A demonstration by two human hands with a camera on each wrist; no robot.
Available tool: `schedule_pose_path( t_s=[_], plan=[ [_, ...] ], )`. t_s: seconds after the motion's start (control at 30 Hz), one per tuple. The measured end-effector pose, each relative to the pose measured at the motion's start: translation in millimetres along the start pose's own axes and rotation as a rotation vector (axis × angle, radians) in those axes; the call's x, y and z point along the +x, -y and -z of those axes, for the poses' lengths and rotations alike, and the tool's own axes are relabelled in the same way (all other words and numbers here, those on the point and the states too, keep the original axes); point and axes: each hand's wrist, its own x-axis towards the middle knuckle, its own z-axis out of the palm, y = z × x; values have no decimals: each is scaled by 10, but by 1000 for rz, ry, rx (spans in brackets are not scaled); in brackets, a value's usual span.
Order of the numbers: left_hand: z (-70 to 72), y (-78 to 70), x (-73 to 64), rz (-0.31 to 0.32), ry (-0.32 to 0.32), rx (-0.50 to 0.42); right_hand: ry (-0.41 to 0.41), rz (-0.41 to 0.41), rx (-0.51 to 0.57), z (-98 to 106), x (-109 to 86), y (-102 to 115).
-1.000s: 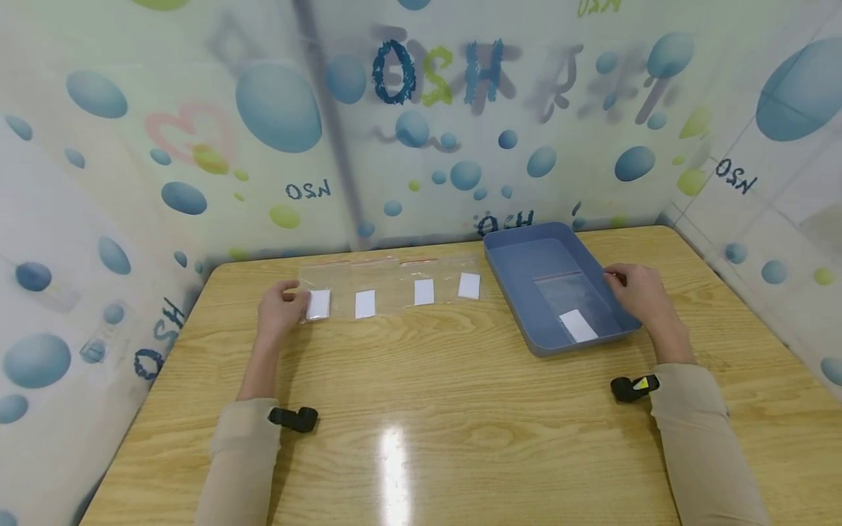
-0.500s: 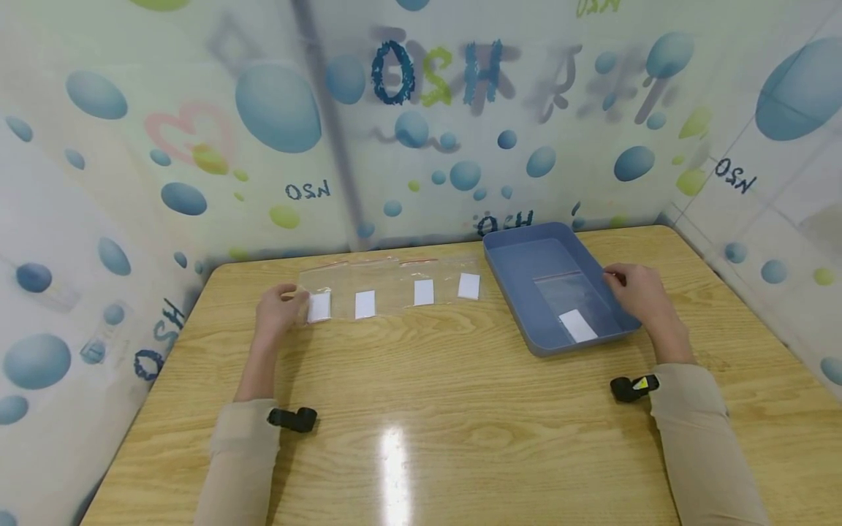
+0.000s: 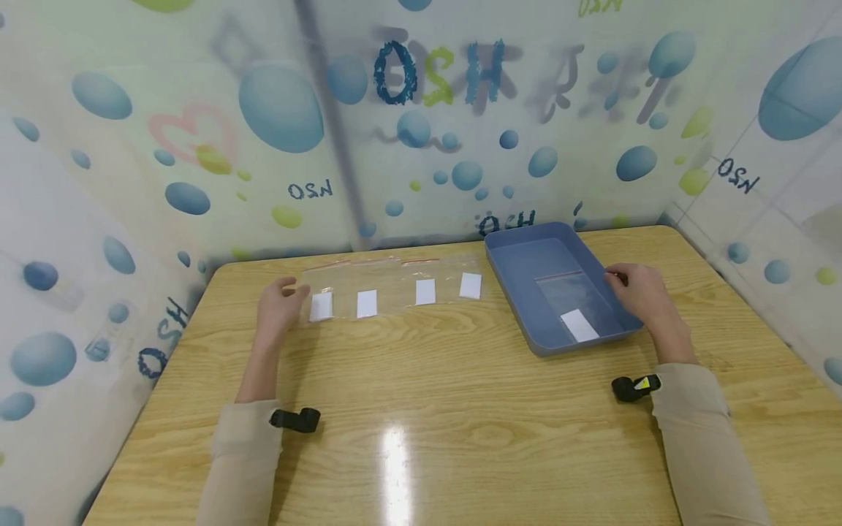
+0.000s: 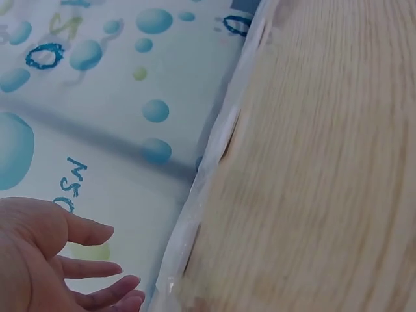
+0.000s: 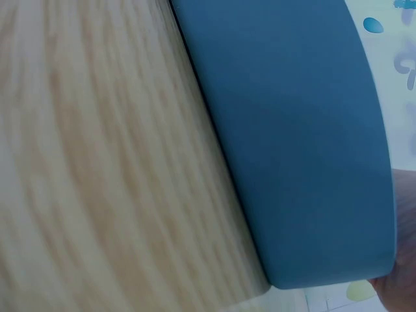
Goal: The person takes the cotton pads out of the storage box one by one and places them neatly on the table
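Beside the leftmost clear zip bag point(image 3: 327, 278), which has a white card point(image 3: 321, 307) in its lower part, my left hand point(image 3: 279, 308) hovers with fingers apart and nothing between them. In the left wrist view the same hand point(image 4: 71, 266) has its thumb and fingers loosely spread, off the bags' edge. My right hand point(image 3: 641, 292) pinches the right rim of a blue-grey plastic tray point(image 3: 533, 256). Inside that tray lies another clear zip bag point(image 3: 562, 290) with a white card in it. The right wrist view shows mostly the tray's outer wall point(image 5: 292, 130), hiding the right fingers.
Several clear bags with white cards point(image 3: 366, 303) lie in a row along the back of the wooden table point(image 3: 447, 409). A patterned curtain wall point(image 3: 421, 183) stands right behind the table and tray.
My left hand has let go of the leftmost bag and drawn slightly away from it; the bag's corner now lies flat. The right hand and the tray have stayed put.
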Motion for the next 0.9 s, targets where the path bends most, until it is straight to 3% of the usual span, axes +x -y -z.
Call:
schedule_pose_path(
  t_s=[0.37,0.57,0.9],
  plan=[
    [-180,-176,-95,-75,-44,-25,11,-6,2,10,2,14],
    [-301,-228,-116,-135,-22,-48,19,-9,-1,20,8,20],
    [-469,-307,-158,-172,4,-90,11,1,-1,15,-3,6]
  ],
)
